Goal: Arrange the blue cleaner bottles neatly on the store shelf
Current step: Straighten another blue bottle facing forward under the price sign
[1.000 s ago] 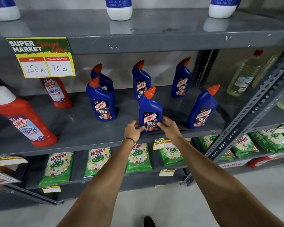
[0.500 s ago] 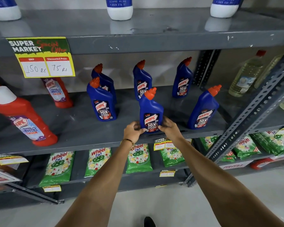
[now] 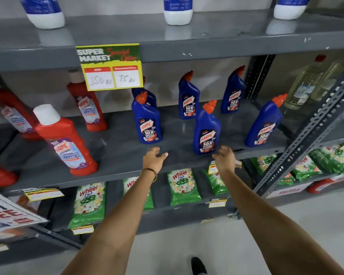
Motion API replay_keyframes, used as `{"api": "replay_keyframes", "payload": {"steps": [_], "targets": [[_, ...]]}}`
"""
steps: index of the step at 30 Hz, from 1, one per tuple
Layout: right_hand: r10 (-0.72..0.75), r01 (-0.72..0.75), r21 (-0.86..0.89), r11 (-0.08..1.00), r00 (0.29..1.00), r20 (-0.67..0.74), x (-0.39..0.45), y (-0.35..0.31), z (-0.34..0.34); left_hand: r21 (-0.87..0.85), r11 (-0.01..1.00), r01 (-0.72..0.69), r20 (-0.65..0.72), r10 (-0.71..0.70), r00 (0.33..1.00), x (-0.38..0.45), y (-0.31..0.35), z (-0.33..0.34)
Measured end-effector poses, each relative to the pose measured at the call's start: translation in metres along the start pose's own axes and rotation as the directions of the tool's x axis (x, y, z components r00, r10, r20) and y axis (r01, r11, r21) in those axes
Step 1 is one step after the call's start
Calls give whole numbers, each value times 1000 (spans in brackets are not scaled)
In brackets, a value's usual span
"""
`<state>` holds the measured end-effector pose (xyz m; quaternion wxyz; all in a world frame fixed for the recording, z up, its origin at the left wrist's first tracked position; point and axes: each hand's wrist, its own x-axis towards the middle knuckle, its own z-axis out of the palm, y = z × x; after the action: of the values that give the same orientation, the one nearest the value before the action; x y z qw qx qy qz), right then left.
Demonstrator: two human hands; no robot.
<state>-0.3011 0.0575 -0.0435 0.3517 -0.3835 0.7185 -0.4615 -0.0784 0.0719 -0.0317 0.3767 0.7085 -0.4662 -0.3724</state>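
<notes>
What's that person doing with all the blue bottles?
A person is tidying blue cleaner bottles on a grey store shelf. Right now both hands are open and holding nothing: the left hand hovers over the shelf edge, and the right hand sits just beside the front middle bottle, which stands upright.

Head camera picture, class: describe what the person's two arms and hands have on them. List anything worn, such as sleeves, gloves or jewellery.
Both forearms are bare, with no sleeves or gloves in view. The left hand has a thin gold-coloured bangle round its wrist. The right hand and its wrist show nothing worn, though that hand is slightly blurred.
</notes>
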Motion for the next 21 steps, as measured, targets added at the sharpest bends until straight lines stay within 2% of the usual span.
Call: {"api": "replay_keyframes", "payload": {"steps": [4, 7, 14, 21], "targets": [[-7, 7, -11, 1000, 1000, -4, -35, 1, 21, 27, 1000, -10, 13, 9, 1000, -1, -18, -32], [-87, 89, -107, 990, 996, 28, -55, -1, 37, 24, 1000, -2, 25, 1, 1000, -1, -25, -45], [-140, 163, -80, 983, 961, 237, -67, -34, 89, 5, 1000, 5, -17, -5, 1000, 17, -26, -73], [-114, 154, -76, 985, 918, 379, -42, -61, 138, -17, 998, 63, -39, -64, 997, 49, -20, -75]]}}
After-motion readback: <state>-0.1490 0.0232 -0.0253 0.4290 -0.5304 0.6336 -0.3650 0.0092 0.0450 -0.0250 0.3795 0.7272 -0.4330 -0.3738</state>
